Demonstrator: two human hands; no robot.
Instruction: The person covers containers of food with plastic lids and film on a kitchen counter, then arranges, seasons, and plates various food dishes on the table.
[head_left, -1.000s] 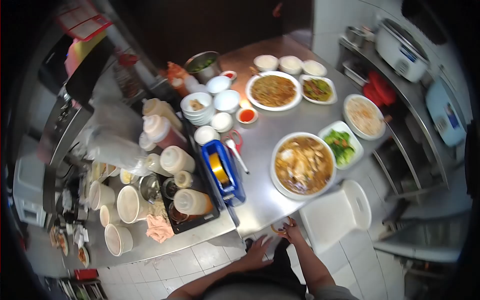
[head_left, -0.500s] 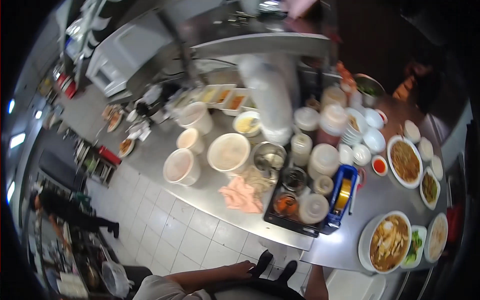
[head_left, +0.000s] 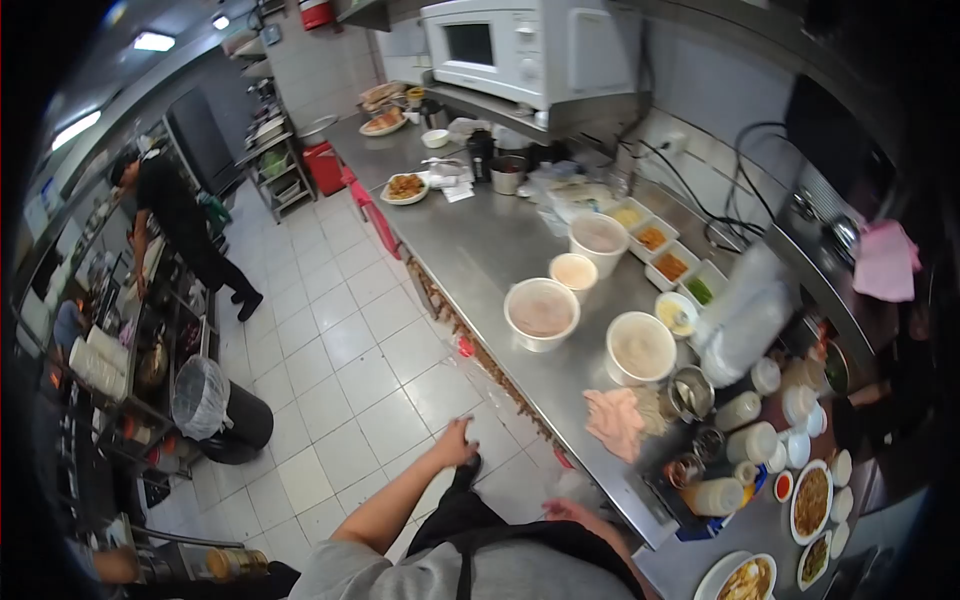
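Note:
My left hand [head_left: 456, 442] hangs over the tiled floor in front of my body, fingers partly curled; whether anything is in it is too small to tell. Low beside the counter edge, my right hand [head_left: 580, 518] is blurred, and its fingers are hard to read. Nearest to it on the steel counter [head_left: 450, 255] are a pink cloth [head_left: 615, 422] and a blue tape dispenser [head_left: 712, 527]. Several lidded white tubs, one of them a round tub [head_left: 541, 312], stand farther along. Sauce bottles and a bowl of noodles [head_left: 811, 503] are at the lower right.
A person in black [head_left: 178, 220] stands at the shelving on the left. A lined black bin [head_left: 228, 408] is on the floor near the left shelves. A white microwave [head_left: 520, 50] sits on a shelf above the counter, with a red container [head_left: 324, 168] beyond the counter's far end.
The view has swung left along the counter, bringing the aisle, microwave and other person into fuller view. The yellowish ring-like item seen earlier at my right hand is no longer visible.

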